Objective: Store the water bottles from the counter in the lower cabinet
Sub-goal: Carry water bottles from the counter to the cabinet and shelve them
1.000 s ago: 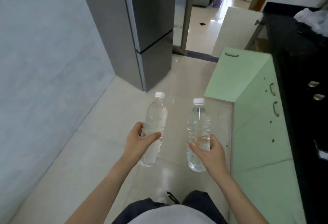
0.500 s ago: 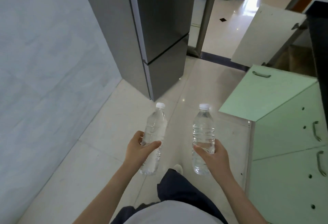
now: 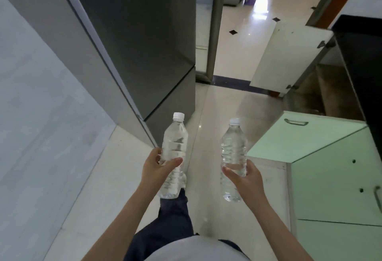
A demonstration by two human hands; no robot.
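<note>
My left hand [image 3: 155, 167] grips a clear water bottle [image 3: 175, 143] with a white cap around its middle, held upright over the floor. My right hand [image 3: 246, 180] grips a second clear water bottle [image 3: 234, 147] the same way, a little to the right. To the right stands the green lower cabinet [image 3: 330, 178], with one green door [image 3: 293, 136] swung open toward me. Farther back a white cabinet door [image 3: 287, 58] also stands open, showing a dark cabinet interior [image 3: 314, 93] under the black counter [image 3: 359, 54].
A tall grey fridge [image 3: 134, 39] stands ahead on the left against a pale tiled wall [image 3: 37, 116]. Glossy floor tiles [image 3: 223, 103] run between fridge and cabinets toward a doorway. My leg in dark trousers [image 3: 171, 219] steps forward below the bottles.
I have walked forward along the cabinets with both bottles. The open green door and the open white door have come nearer, and the dark cabinet interior now shows.
</note>
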